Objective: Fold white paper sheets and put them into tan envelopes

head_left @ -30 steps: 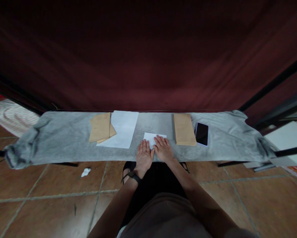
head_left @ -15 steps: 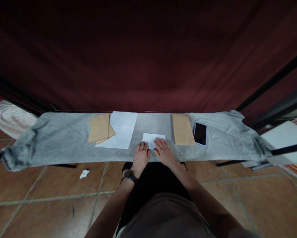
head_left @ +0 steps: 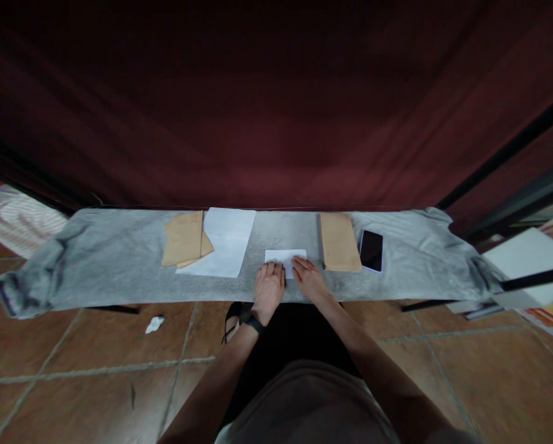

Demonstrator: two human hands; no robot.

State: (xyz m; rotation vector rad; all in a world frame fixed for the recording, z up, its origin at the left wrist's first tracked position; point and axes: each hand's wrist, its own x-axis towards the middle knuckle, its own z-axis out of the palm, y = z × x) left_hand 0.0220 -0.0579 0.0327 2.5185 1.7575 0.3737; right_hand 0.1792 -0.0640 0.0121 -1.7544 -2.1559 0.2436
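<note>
A small folded piece of white paper (head_left: 278, 254) lies on the grey cloth near the front edge. My left hand (head_left: 269, 287) rests on its left part with the fingers laid down, covering the lower left corner. On the right part lie the outstretched fingers of my right hand (head_left: 309, 282), pressed flat. Both hands touch the paper, a small gap between them. To the left are larger white sheets (head_left: 227, 246) with fold creases, partly under brown paper envelopes (head_left: 184, 239). Right of my hands sits a stack of brown envelopes (head_left: 339, 243).
A phone (head_left: 372, 250) with a dark screen lies beside the envelope stack. Grey cloth (head_left: 119, 259) covers the long narrow table. A dark red curtain (head_left: 276, 135) hangs behind it. Crumpled white paper (head_left: 155, 324) is on the tiled floor.
My left hand has moved a little right across the paper, now covering more of its middle. My right hand has shifted slightly right.
</note>
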